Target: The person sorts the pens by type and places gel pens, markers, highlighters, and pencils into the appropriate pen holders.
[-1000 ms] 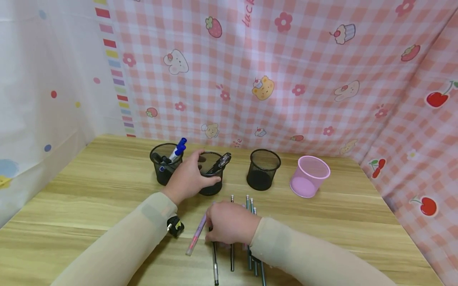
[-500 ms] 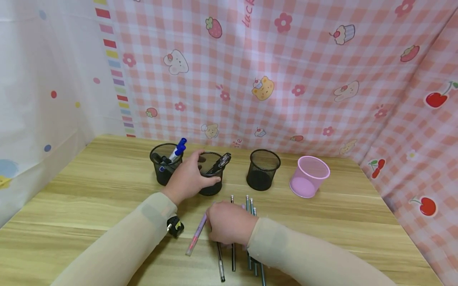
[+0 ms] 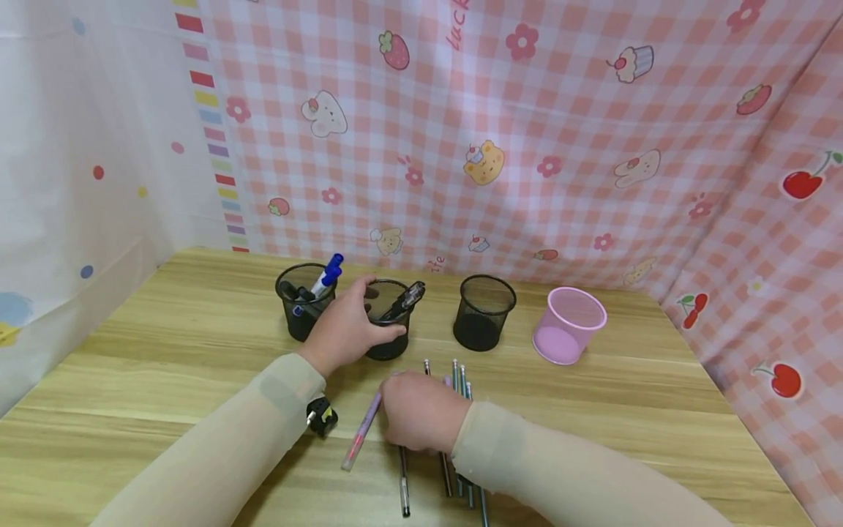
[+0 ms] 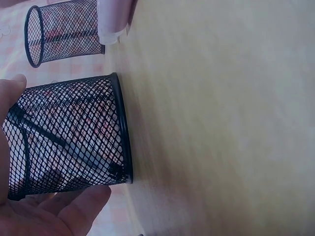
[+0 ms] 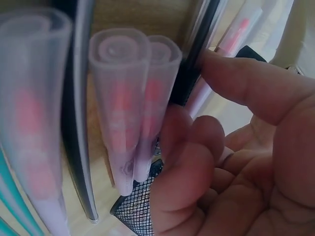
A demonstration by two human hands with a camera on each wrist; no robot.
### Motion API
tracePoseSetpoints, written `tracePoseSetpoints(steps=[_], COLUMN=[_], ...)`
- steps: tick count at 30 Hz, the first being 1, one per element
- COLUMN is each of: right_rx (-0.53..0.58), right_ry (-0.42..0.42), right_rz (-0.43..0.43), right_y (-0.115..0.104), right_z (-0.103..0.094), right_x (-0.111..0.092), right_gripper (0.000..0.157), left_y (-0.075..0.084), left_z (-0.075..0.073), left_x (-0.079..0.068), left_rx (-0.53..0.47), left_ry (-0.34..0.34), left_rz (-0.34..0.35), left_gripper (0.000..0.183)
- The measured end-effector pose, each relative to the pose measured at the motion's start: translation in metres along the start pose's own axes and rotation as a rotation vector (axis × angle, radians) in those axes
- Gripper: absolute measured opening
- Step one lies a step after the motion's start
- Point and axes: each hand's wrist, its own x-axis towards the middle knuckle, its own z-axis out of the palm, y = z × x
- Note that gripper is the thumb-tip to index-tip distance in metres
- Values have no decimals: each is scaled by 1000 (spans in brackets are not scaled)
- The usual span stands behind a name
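My left hand [image 3: 345, 329] holds a black mesh pen cup [image 3: 387, 348] round its side, thumb and fingers apart. Inside that cup lean black pens, one showing through the mesh in the left wrist view. Lower down, my right hand [image 3: 421, 410] pinches a clear-barrelled black pen [image 3: 405, 476] between thumb and index finger; the right wrist view shows its black grip [image 5: 184, 83] there. Left of this hand lies a lilac pen with a pink section [image 3: 364, 432]. Under and beside the hand are a dark pencil [image 3: 446, 476], teal pencils [image 3: 484, 505] and more lilac pens [image 5: 118, 98].
Another black mesh cup [image 3: 298, 322] with blue-capped markers [image 3: 327, 279] and dark pens stands at left. To the right are a black mesh cup [image 3: 478, 333] and a pink cup [image 3: 560, 344], neither showing pens. A checked cloth [image 3: 448, 197] hangs behind the wooden table [image 3: 632, 410].
The right hand's black pen has shifted slightly right, its lower end pulled up a little. The dark pencil's lower end has swung right. My left hand and its cup have stayed put.
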Motion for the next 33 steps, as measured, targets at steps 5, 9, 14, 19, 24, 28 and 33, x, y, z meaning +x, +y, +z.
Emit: tracePoseSetpoints(steps=[5,9,14,19,24,28,33], right_rx=[18,47,81,111,153,188,231], right_ry=[-3,-9,-20,-24,-52,-60,-21], right_rz=[12,36,69,105,135,139,112], right_y=[1,2,3,2,1,2,7], right_z=[0,2,2,3,2,1,-1], right_x=[1,3,5,4,3,3,2], right_gripper=[20,24,29,40,36,35,47], left_y=[-2,-2,-2,-2,-1,-1,-1], left_z=[1,2,1,1,1,1,0], left_x=[2,2,1,2,1,1,1], left_rx=[5,6,7,4,-1,-3,-6], left_ry=[1,5,5,3,4,2,-2], left_rz=[-1,3,9,7,6,7,1], left_gripper=[109,109,109,108,108,108,108])
